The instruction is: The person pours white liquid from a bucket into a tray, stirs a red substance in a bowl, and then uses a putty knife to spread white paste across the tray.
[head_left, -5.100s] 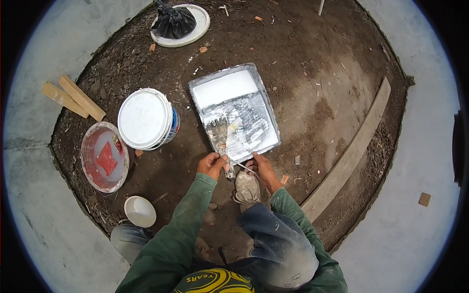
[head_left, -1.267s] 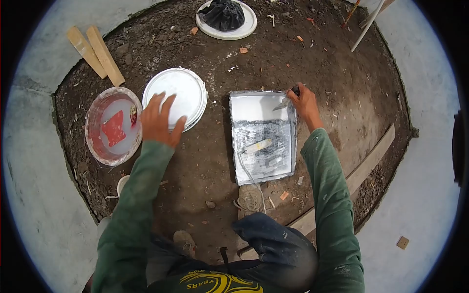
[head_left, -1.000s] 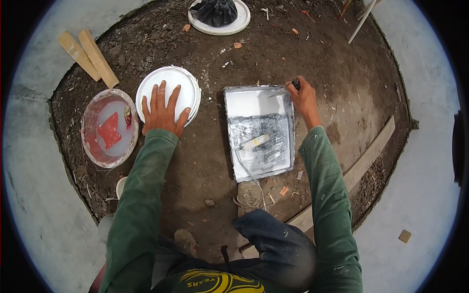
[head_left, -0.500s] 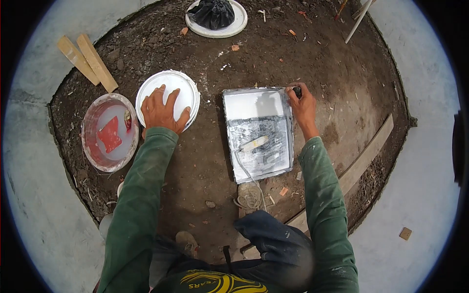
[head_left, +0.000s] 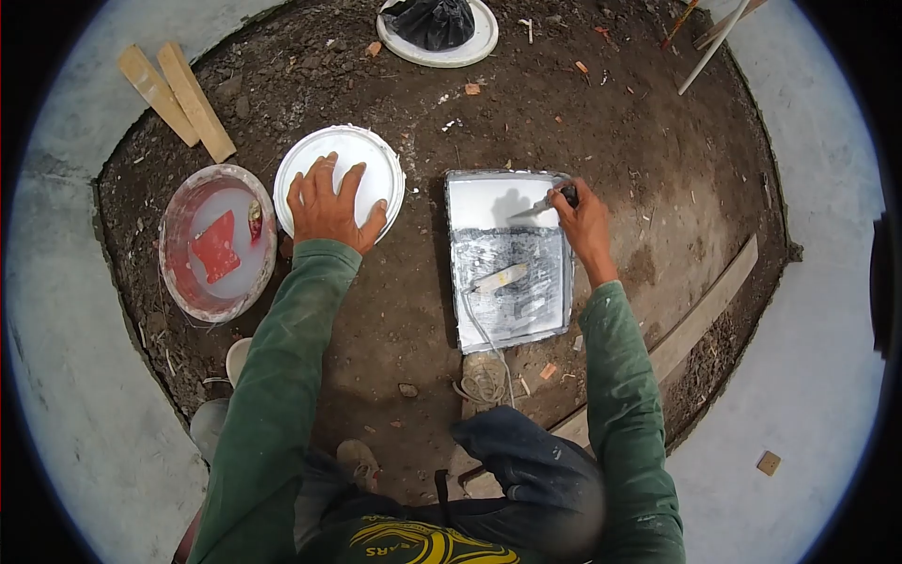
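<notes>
My left hand [head_left: 334, 209] rests with spread fingers on the white round lid [head_left: 315, 155] of a bucket. In my right hand [head_left: 584, 226] is a putty knife [head_left: 531, 211], gripped by its dark handle, its grey blade over the upper right part of a paint tray [head_left: 512, 324]. White paint [head_left: 484, 202] fills the tray's upper section; the lower section is streaked grey and white. Lying across the lower section is a small off-white paint roller [head_left: 500, 278] with a thin bent wire frame that runs down past the tray's near edge.
Left of the lid stands a reddish basin [head_left: 174, 282] of milky water with a red piece [head_left: 216, 248] in it. Two wooden boards [head_left: 195, 103] lie behind. A black plastic bag [head_left: 429, 23] sits on a white lid at the back. A plank [head_left: 705, 305] lies right, near the concrete edge.
My right hand has tilted the putty knife so its blade now shows over the paint. My left hand stays on the lid. The whole view has shifted slightly.
</notes>
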The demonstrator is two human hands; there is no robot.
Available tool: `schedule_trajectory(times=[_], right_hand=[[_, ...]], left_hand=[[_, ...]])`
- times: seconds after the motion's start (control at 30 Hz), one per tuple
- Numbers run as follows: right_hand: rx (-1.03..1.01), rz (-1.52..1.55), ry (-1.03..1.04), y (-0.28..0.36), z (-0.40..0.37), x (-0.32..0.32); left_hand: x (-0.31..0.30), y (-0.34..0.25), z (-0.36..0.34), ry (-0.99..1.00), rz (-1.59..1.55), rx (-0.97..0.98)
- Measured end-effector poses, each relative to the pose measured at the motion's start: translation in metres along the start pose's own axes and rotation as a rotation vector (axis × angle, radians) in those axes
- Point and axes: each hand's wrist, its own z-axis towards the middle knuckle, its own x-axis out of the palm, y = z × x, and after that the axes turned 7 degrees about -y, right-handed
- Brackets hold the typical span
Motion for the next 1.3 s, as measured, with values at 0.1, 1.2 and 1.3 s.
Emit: schedule_trajectory(times=[0.1, 1.2, 1.3], right_hand=[[0.011, -0.016, -0.028, -0.004, 0.014, 0.014], [0.050, 0.159, -0.127, 0.027, -0.007, -0.008], [0.001, 0.085, -0.036, 0.020, -0.019, -0.001]], left_hand=[[0.000, -0.001, 0.000, 0.017, 0.021, -0.004], [-0.003, -0.001, 0.002, 0.043, -0.002, -0.022], [-0.004, -0.001, 0.001, 0.048, 0.016, -0.006]])
